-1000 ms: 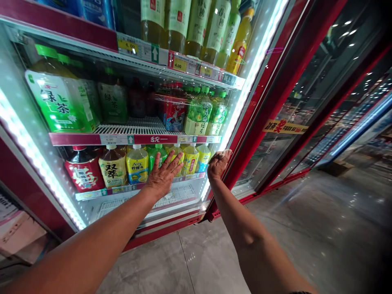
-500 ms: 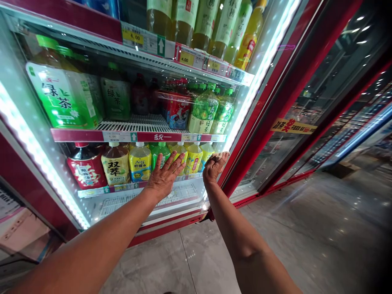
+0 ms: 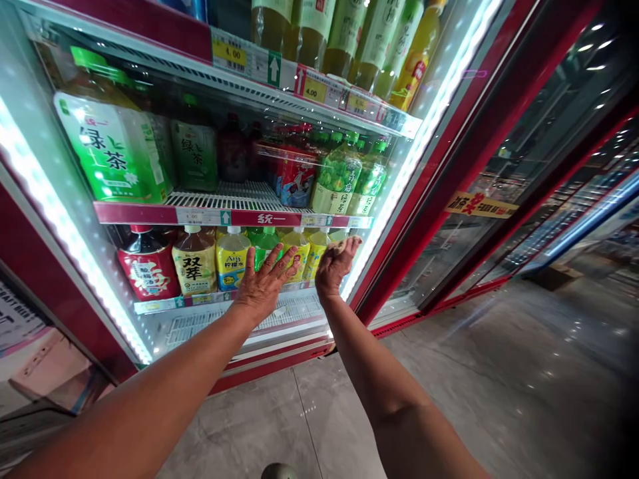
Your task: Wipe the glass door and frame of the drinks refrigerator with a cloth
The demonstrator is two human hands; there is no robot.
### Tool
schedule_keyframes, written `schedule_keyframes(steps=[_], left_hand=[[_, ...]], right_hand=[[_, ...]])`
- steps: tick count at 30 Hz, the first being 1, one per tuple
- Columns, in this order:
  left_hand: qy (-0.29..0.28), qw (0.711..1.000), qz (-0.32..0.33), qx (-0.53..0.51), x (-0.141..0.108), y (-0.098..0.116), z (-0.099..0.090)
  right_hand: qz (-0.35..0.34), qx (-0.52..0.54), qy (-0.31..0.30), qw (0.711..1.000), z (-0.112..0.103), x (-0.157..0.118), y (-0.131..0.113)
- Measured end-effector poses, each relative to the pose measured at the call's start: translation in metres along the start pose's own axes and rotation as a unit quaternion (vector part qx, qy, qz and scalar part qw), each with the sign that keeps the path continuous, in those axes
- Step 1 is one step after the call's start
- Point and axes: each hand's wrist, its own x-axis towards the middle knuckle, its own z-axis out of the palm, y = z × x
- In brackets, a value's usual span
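Observation:
My left hand is stretched out with its fingers spread, in front of the lower row of bottles. It is nearest to a green-labelled bottle and a yellow lemon drink bottle; whether it touches them or glass before them I cannot tell. To its right, my right hand is closed on a pale, crumpled cloth, mostly hidden by the fingers. That hand is by the right end of the lower shelf, in front of yellow-labelled bottles.
A lit drinks cooler has a red-fronted middle shelf with large green tea bottles and a top shelf of tall bottles. A red door frame stands at the right. Below is grey tiled floor. Boxes stand at the left.
My right hand with the cloth has moved left, from the cooler's right edge towards my left hand. My left hand stays spread, shifted slightly left against the bottles. The view has shifted a little.

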Motion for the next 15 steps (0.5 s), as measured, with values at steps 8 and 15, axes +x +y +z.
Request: schedule_keyframes(steps=[8, 15], left_hand=[[-0.012, 1.0, -0.01, -0.013, -0.006, -0.005, -0.001], [-0.004, 0.999, -0.019, -0.027, -0.013, -0.008, -0.004]], right_hand=[[-0.038, -0.042, 0.032, 0.998, 0.003, 0.005, 0.01], [-0.194, -0.074, -0.053, 0.977, 0.004, -0.026, 0.003]])
